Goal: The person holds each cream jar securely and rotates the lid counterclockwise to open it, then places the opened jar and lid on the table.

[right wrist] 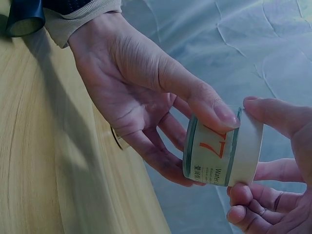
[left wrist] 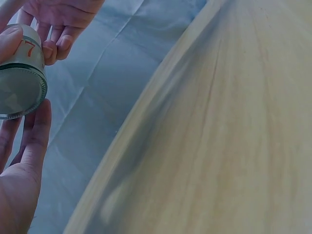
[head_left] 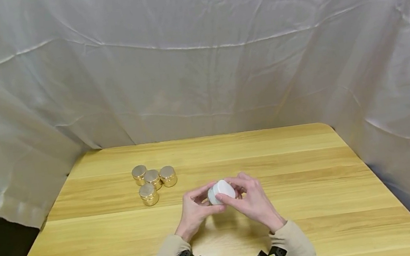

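Note:
A small glass jar (right wrist: 207, 151) with an orange "77" on its label and a white lid (right wrist: 247, 146) is held up above the table, tilted on its side. My left hand (head_left: 193, 213) grips the glass body between thumb and fingers. From the other side, my right hand (head_left: 253, 200) pinches the rim of the lid with its thumb and fingertips. The lid sits against the jar with no visible gap. In the left wrist view the jar's round glass base (left wrist: 19, 92) faces the camera.
Several gold-lidded jars (head_left: 149, 194) stand grouped on the wooden table (head_left: 298, 202), to the left beyond my left hand. A grey cloth curtain (head_left: 198, 80) hangs behind the table and along its sides.

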### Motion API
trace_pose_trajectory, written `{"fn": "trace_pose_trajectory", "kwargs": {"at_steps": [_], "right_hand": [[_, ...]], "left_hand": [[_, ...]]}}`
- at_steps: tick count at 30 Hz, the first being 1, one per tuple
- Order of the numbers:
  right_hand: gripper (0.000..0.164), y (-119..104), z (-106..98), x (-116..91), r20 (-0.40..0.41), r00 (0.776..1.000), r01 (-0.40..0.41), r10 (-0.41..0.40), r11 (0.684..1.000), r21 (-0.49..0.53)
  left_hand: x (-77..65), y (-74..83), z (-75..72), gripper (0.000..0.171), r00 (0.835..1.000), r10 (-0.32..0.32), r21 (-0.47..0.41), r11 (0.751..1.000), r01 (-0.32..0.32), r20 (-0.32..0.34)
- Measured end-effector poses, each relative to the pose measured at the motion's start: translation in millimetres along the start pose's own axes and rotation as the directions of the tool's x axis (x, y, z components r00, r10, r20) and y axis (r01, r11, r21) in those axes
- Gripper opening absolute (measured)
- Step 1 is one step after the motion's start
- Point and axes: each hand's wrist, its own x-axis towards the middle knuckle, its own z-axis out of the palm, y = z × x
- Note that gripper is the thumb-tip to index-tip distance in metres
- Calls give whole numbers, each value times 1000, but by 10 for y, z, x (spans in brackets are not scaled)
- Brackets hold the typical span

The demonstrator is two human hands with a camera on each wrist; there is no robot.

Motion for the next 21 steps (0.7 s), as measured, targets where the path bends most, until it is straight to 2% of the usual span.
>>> {"fn": "trace_pose_trajectory", "kwargs": {"at_steps": [6, 13, 21], "right_hand": [[23, 26, 11, 2, 13, 1000, 4, -3, 1000, -5], [27, 51, 13, -10, 20, 1000, 8, -8, 1000, 9], [38, 36, -9, -8, 45, 998, -48, 47, 999, 17]], "left_hand": [[1, -14, -6, 69, 999, -43, 29, 999, 44, -16], [1, -39, -14, 70, 997, -74, 5, 997, 74, -21], [-2, -10, -22, 69, 999, -47, 1, 999, 47, -7]]}}
